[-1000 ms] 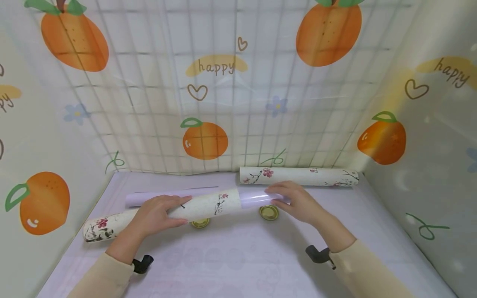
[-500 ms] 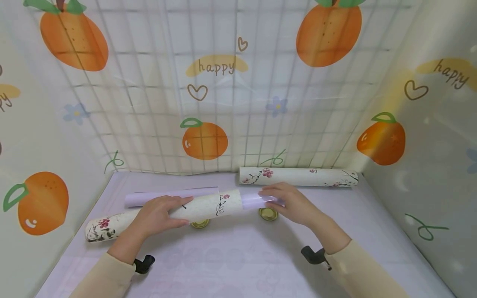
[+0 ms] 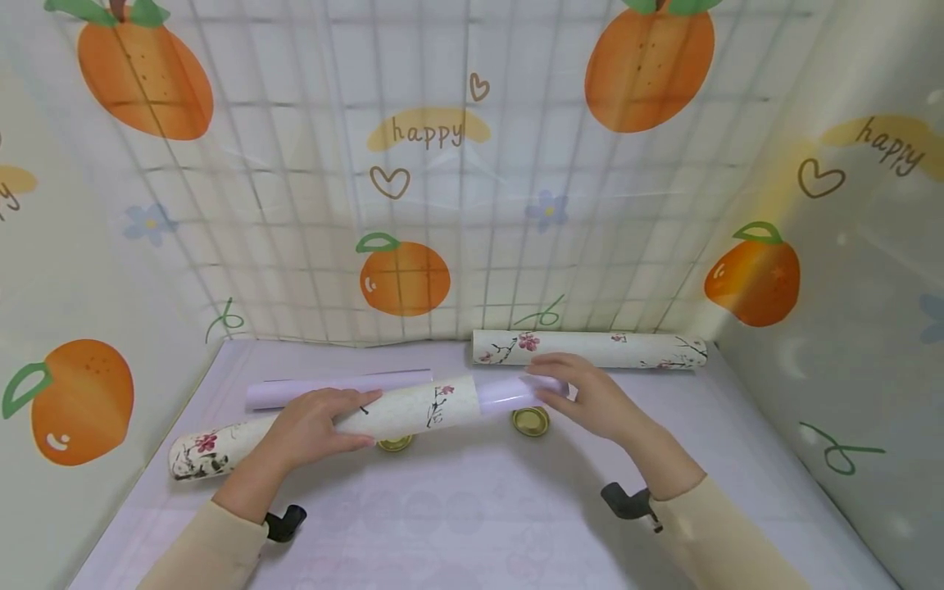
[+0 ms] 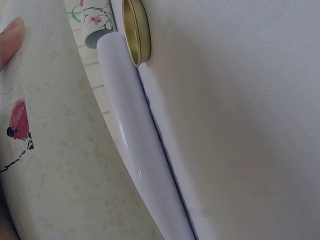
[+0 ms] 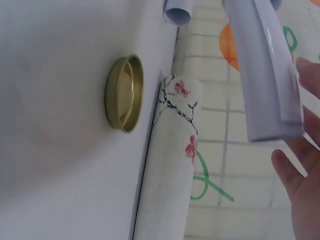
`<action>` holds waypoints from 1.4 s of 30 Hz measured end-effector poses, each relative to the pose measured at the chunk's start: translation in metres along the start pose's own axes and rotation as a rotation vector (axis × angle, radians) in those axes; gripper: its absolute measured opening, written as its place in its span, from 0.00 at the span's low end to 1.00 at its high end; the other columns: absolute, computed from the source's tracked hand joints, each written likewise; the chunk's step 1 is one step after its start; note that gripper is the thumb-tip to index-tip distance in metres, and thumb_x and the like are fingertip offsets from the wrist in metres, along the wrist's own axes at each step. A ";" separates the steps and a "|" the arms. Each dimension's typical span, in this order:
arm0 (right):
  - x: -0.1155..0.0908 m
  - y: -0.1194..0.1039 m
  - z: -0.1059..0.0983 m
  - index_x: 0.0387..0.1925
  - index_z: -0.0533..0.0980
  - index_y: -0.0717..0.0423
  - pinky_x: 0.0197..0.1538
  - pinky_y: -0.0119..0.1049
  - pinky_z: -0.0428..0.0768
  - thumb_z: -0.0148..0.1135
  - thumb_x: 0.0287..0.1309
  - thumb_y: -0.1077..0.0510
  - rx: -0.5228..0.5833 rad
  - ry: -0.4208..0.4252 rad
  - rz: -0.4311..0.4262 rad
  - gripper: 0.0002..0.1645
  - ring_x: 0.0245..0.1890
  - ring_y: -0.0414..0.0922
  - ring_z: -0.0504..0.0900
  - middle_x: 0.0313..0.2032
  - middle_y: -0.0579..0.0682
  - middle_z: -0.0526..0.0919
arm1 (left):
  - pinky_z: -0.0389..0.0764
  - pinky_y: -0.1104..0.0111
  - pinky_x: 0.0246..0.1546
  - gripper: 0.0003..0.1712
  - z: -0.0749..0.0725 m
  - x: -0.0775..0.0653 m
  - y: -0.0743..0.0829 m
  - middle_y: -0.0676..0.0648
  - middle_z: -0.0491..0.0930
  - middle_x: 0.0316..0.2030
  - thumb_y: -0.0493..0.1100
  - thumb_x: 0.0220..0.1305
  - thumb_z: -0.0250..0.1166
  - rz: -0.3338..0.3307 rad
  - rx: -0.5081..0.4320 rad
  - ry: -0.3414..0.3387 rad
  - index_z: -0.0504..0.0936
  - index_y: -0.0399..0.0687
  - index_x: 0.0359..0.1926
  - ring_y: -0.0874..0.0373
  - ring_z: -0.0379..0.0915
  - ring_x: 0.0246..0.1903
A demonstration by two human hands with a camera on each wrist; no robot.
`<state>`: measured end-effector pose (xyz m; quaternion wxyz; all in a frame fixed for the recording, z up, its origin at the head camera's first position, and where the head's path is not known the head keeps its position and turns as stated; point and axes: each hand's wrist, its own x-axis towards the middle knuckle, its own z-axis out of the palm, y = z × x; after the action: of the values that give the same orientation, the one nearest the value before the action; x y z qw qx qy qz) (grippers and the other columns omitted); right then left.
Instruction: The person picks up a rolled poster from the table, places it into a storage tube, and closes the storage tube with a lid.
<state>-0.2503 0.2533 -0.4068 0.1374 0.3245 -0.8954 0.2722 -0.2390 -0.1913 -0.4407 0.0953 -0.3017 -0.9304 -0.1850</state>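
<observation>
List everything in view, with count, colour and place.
Table: one, pale lilac, foreground
Backdrop: one, white with printed oranges, behind and beside
Slanted tube: one, white with blossoms, over table
Inner roll: one, lilac, poking from that tube
Other roll: one, lilac, behind that tube
Rear tube: one, white with blossoms, back right
Lids: two, gold, table centre
Devices: two, black, at wrists
Sleeves: two, beige, one per arm
Left hand: one, bare, gripping slanted tube
Right hand: one, bare, at inner roll's end

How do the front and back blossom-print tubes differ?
The left grip holds the front tube; the back tube is untouched. The front tube slants; the back tube lies along the wall. A lilac roll protrudes from the front tube; the back tube's left end looks hollow. Both are white with pink blossoms.
</observation>
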 end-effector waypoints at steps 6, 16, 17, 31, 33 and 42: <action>-0.007 0.010 -0.008 0.59 0.80 0.50 0.63 0.57 0.72 0.70 0.62 0.55 0.084 0.030 0.083 0.23 0.64 0.54 0.73 0.62 0.49 0.77 | 0.78 0.53 0.57 0.41 -0.001 -0.001 0.001 0.52 0.82 0.57 0.62 0.50 0.77 -0.015 -0.015 0.007 0.77 0.65 0.67 0.51 0.79 0.55; -0.019 0.026 -0.010 0.60 0.79 0.50 0.60 0.35 0.76 0.69 0.62 0.58 0.161 0.077 0.165 0.24 0.60 0.45 0.76 0.60 0.50 0.79 | 0.77 0.53 0.58 0.41 -0.003 -0.005 0.000 0.50 0.83 0.56 0.62 0.50 0.77 -0.011 -0.021 0.002 0.77 0.64 0.67 0.51 0.79 0.56; -0.020 0.026 -0.010 0.60 0.79 0.50 0.60 0.31 0.75 0.69 0.62 0.58 0.172 0.077 0.166 0.24 0.60 0.43 0.75 0.60 0.50 0.79 | 0.77 0.52 0.58 0.41 -0.002 -0.005 -0.001 0.50 0.83 0.56 0.62 0.50 0.77 -0.007 -0.022 0.003 0.77 0.64 0.67 0.51 0.79 0.56; -0.019 0.028 -0.006 0.59 0.79 0.53 0.61 0.57 0.75 0.67 0.64 0.55 0.263 -0.001 0.237 0.22 0.59 0.57 0.79 0.60 0.53 0.80 | 0.77 0.52 0.58 0.41 -0.004 -0.005 0.000 0.51 0.82 0.57 0.64 0.51 0.75 -0.007 -0.022 0.005 0.76 0.66 0.67 0.51 0.78 0.57; -0.019 0.026 -0.006 0.59 0.79 0.52 0.61 0.58 0.75 0.68 0.64 0.55 0.267 -0.004 0.242 0.22 0.59 0.57 0.79 0.60 0.53 0.80 | 0.77 0.52 0.58 0.41 -0.004 -0.004 0.001 0.51 0.82 0.57 0.64 0.51 0.76 -0.007 -0.023 0.008 0.77 0.65 0.67 0.51 0.78 0.57; -0.014 0.015 0.003 0.58 0.81 0.52 0.61 0.56 0.76 0.70 0.62 0.56 0.283 0.001 0.223 0.22 0.57 0.55 0.80 0.58 0.52 0.82 | 0.77 0.53 0.58 0.41 -0.004 -0.002 0.006 0.50 0.82 0.57 0.62 0.50 0.77 -0.006 -0.027 0.009 0.77 0.65 0.67 0.51 0.78 0.57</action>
<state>-0.2496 0.2685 -0.4212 0.0599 0.2393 -0.8785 0.4091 -0.2331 -0.1894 -0.4357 0.0947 -0.2995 -0.9283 -0.1990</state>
